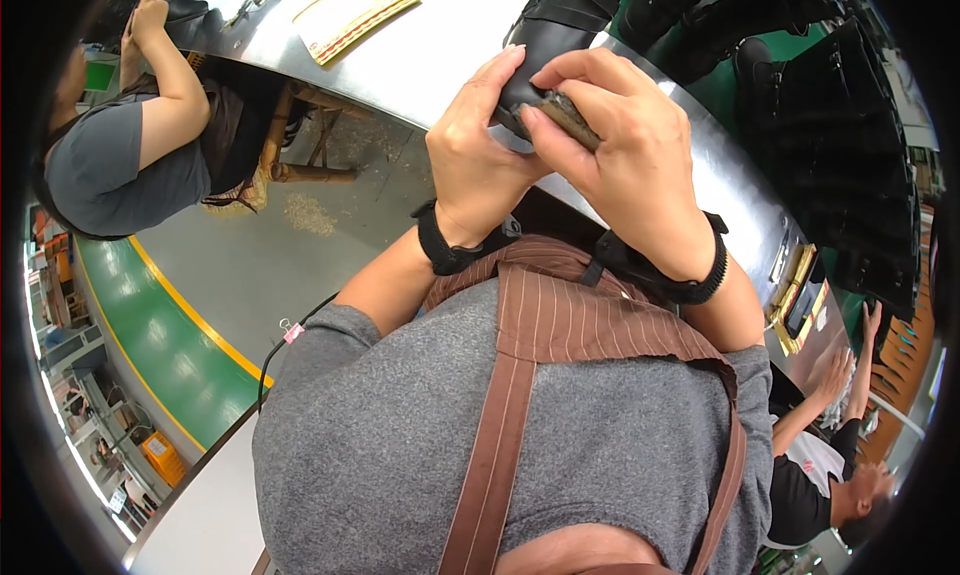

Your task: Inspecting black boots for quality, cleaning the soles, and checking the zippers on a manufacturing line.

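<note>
Steel bench (440, 65) runs across frame, more black boots (830, 125) lined up at the far right. Co-worker (120, 145) sits at left, another person (830, 475) lower right. Black boot (560, 30) stands on the bench edge. Left hand (480, 155) wraps its toe, fingers closed round it. Right hand (630, 155) pinches a small brown block (570, 117) flat against the toe. Looks mid-rub; can't tell how much of the surface is done.
</note>
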Motion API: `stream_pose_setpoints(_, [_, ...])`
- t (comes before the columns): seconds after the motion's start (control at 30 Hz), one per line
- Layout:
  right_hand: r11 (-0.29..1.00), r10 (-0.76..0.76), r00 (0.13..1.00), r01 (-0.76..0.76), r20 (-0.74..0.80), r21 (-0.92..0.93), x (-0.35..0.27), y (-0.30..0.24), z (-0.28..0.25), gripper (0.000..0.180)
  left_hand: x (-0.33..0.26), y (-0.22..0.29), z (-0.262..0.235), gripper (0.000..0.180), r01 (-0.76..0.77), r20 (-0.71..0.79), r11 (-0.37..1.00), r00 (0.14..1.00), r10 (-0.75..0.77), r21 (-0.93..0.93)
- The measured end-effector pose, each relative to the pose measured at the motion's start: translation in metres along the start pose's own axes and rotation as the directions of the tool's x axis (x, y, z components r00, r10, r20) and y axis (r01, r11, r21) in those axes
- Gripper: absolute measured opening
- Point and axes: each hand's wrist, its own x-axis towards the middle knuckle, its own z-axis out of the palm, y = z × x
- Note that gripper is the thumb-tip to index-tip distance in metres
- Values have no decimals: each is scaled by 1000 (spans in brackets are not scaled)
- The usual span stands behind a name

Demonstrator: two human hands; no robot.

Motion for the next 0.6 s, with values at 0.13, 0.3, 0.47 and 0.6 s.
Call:
stream_pose_setpoints(0.13, [999, -7, 990, 0, 143, 50, -11, 4, -18, 22, -1, 0, 0, 71, 38, -4, 999, 999, -38, -12])
stream_pose_setpoints(0.3, [992, 30, 996, -40, 83, 120, -4, 1, -12, 27, 1, -2, 1, 71, -52, -20, 999, 998, 52, 5])
stream_pose_setpoints(0.47, [999, 2, 999, 1, 51, -42, -3, 0, -3, 21, -2, 0, 1, 70, 22, -8, 999, 1000, -22, -25])
stream_pose_setpoints(0.6, [969, 247, 954, -247, 168, -21, -51, 34, -41, 13, 9, -7, -7, 69, 120, -53, 983, 990, -128, -140])
